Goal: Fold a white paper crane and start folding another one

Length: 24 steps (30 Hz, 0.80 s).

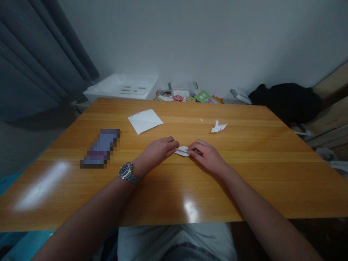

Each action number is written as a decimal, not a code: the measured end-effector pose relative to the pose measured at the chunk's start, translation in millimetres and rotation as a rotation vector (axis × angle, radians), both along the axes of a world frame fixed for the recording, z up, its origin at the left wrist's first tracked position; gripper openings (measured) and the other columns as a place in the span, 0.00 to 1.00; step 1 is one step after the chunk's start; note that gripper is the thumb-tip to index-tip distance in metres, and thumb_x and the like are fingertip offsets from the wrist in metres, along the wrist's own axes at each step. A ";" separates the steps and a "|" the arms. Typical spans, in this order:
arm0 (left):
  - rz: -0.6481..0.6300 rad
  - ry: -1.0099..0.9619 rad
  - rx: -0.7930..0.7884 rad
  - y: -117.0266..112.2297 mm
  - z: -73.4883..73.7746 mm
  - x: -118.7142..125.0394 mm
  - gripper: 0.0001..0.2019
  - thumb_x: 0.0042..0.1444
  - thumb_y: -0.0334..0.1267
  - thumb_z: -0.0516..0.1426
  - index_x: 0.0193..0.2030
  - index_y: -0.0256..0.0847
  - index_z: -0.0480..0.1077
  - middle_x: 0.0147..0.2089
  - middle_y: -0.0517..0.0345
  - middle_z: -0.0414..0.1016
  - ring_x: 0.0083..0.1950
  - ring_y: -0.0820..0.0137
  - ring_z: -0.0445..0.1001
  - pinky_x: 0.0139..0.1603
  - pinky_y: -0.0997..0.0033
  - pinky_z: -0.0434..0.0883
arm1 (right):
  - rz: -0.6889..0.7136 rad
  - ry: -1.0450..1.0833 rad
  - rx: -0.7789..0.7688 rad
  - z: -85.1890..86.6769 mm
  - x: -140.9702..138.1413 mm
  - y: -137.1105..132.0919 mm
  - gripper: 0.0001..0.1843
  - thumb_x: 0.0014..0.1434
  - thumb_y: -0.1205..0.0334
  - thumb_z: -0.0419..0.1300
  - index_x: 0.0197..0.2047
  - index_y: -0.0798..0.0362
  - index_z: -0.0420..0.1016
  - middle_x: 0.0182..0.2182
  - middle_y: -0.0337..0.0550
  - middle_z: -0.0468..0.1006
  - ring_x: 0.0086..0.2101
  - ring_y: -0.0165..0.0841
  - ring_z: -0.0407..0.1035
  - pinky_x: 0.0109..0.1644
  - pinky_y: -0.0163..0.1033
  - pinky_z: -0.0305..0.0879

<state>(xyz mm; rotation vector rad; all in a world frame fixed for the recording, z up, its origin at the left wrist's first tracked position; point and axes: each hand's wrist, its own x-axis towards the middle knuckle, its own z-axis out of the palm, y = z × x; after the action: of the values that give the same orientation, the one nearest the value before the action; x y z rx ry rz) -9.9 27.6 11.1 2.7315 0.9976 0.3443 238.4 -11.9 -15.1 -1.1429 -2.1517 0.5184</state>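
Observation:
A small piece of folded white paper (182, 151) lies low over the middle of the table, between my two hands. Its left end is pinched in the fingers of my left hand (163, 148), which wears a metal watch at the wrist. The fingers of my right hand (205, 154) are closed on its right end. Fingertips cover both ends of the paper, so only its creased middle shows. Beyond my right hand stands a finished white paper crane (218, 127), with a tiny paper scrap (201, 120) to its left.
A white sheet with a perforated edge (145, 121) lies behind my left hand. At the left rests a pixelated, phone-like object (100, 149). Past the wooden table's (174, 195) far edge are a white plastic tray (122, 85), assorted packets and a black bundle (285, 101).

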 end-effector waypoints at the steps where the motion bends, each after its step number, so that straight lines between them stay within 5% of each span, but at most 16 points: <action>1: -0.002 0.004 0.000 0.1 -0.7 0.4 0.09 0.71 0.38 0.51 0.43 0.41 0.72 0.43 0.55 0.72 0.40 0.68 0.73 0.40 0.71 0.66 | -0.010 0.004 -0.005 0.5 -0.2 -0.2 0.07 0.70 0.61 0.58 0.41 0.51 0.77 0.38 0.44 0.77 0.40 0.36 0.72 0.45 0.41 0.66; 24: 0.108 -0.057 0.034 6.4 -7.9 1.6 0.09 0.69 0.39 0.56 0.43 0.39 0.76 0.41 0.54 0.79 0.42 0.65 0.77 0.42 0.70 0.68 | -0.125 -0.031 -0.099 -2.6 1.6 1.2 0.08 0.71 0.58 0.56 0.44 0.50 0.75 0.40 0.42 0.81 0.40 0.36 0.74 0.44 0.39 0.65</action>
<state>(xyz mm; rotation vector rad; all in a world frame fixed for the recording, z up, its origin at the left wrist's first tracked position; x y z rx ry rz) -8.3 34.0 3.2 2.6880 1.1359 0.4583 240.0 -10.7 -17.7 -1.3380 -2.0842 0.5590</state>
